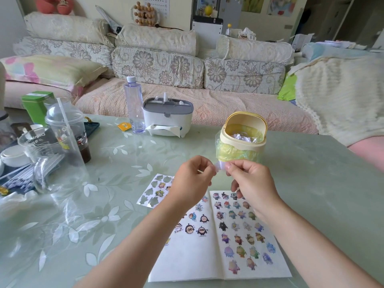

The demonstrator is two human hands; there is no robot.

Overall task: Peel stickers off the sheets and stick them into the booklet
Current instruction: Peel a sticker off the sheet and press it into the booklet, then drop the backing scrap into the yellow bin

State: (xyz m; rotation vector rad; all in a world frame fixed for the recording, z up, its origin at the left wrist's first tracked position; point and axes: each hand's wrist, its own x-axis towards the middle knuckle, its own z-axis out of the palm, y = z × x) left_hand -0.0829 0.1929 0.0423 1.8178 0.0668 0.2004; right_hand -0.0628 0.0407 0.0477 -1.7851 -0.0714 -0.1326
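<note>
Booklet (187,262) lies open and flat at the near table edge. Its pages are matte white paper; the right page is packed with glossy cartoon stickers and the left has a few, partly covered by the left forearm. Above it, the left hand (192,177) and right hand (251,179) meet, fingers curled, both pinching one small pale scrap (220,165). Cannot tell whether it is a sticker or backing. Sticker sheet (153,192) lies just left of the booklet, shiny, with mostly empty cut-outs, its right edge hidden by the left hand. Table (116,154) has a glossy green leaf-print cover. Beyond the hands is a cream plastic bin (245,147), rounded, with a crinkled yellow liner and white scraps inside. Farther back are a white tissue box (166,117) and a clear bottle (134,100).
</note>
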